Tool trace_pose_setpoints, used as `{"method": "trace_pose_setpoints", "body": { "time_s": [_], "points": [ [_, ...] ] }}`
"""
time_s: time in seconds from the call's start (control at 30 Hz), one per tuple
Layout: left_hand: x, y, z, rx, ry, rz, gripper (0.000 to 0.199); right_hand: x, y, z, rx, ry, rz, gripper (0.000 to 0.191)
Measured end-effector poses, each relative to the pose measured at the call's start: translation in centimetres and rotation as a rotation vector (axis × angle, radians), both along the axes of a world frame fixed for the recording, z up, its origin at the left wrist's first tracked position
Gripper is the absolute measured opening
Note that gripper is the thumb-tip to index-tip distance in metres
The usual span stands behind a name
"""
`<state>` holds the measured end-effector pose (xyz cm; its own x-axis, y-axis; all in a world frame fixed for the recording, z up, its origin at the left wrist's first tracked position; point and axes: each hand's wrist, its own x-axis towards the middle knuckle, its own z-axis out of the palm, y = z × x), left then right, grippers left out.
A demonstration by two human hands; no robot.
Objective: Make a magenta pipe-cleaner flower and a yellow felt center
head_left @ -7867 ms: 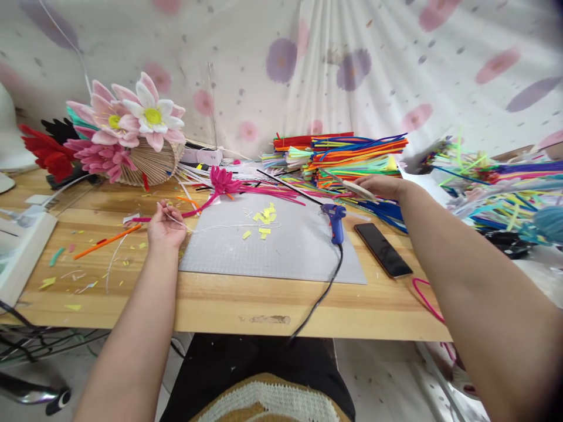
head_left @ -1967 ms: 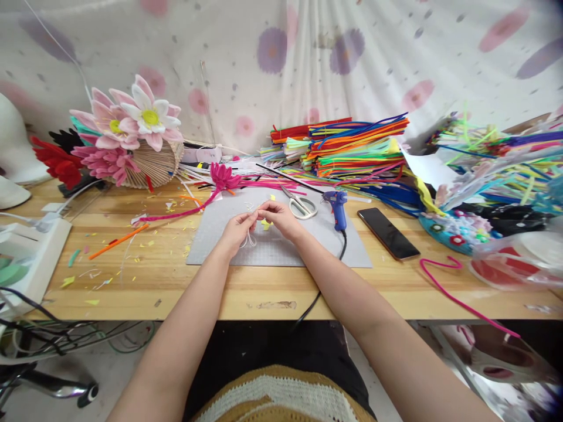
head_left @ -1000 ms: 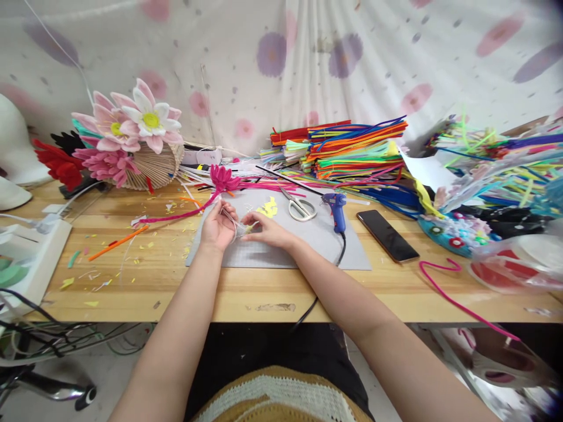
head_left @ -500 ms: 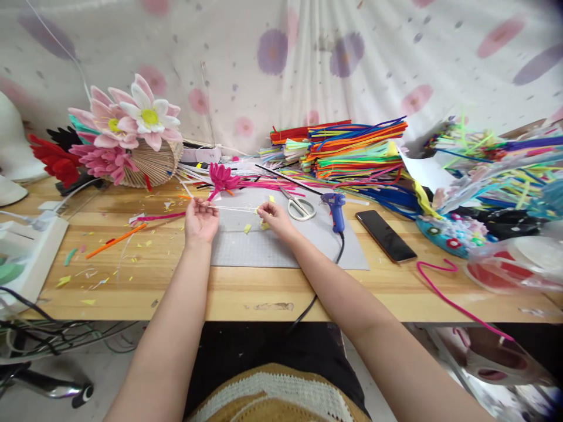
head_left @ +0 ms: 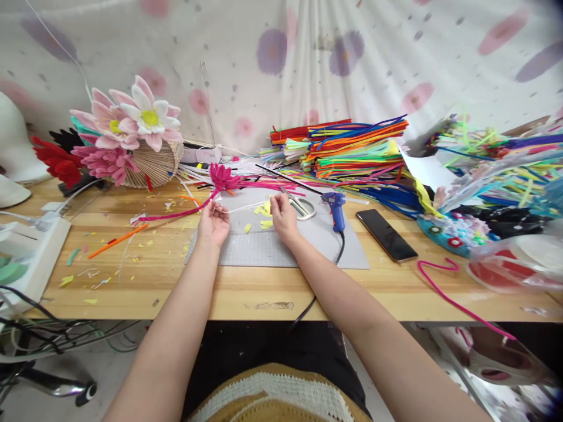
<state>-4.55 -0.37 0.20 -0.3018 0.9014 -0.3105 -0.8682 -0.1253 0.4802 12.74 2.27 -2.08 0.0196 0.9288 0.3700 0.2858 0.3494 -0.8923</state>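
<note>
Thin white strands (head_left: 246,206) run nearly level between my two hands over the grey cutting mat (head_left: 250,252). My left hand (head_left: 213,224) is palm up with curled fingers, pinching the strands' left end. The right end is in the closed fingers of my right hand (head_left: 284,217). Small yellow scraps (head_left: 266,224) lie on the mat between the hands. Just behind my left hand is a magenta fuzzy flower (head_left: 222,177) with a long stem. Scissors (head_left: 303,207) lie beside my right hand, which partly covers them.
A blue glue gun (head_left: 335,212) and a black phone (head_left: 387,235) lie to the right. Colourful pipe cleaner bundles (head_left: 356,149) are piled at the back. Finished fuzzy flowers (head_left: 149,117) stand at back left. A white power strip (head_left: 39,252) sits at the left edge.
Both hands have shifted right with the white strands between them. My right hand now covers part of the scissors, and more yellow scraps show on the mat.
</note>
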Motion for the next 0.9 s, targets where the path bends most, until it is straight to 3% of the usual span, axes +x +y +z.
{"method": "trace_pose_setpoints", "body": {
  "time_s": [0.2, 0.33, 0.47, 0.63, 0.73, 0.9],
  "points": [
    [0.0, -0.1, 0.0, -0.005, -0.023, -0.04, 0.014, 0.3, 0.0, 0.3, -0.031, -0.204, -0.047, 0.028],
    [-0.1, -0.1, -0.1, -0.003, -0.031, -0.03, 0.014, 0.3, 0.1, 0.1, -0.008, -0.175, -0.067, 0.034],
    [-0.2, 0.1, -0.1, -0.011, 0.015, -0.046, 0.013, 0.3, 0.3, -0.2, 0.011, -0.113, 0.002, 0.032],
    [0.4, -0.1, -0.4, -0.047, 0.341, -0.096, 0.009, 0.0, -0.2, 0.1, 0.038, -0.111, 0.175, 0.026],
    [1.1, -0.5, -0.6, -0.031, 0.582, -0.207, 0.011, 0.0, -0.6, 0.4, 0.03, -0.153, 0.318, 0.028],
    [2.3, -1.0, -1.1, -0.04, 0.779, -0.326, 0.021, -0.2, -0.7, 0.5, 0.006, -0.212, 0.467, 0.031]
  ]
}}
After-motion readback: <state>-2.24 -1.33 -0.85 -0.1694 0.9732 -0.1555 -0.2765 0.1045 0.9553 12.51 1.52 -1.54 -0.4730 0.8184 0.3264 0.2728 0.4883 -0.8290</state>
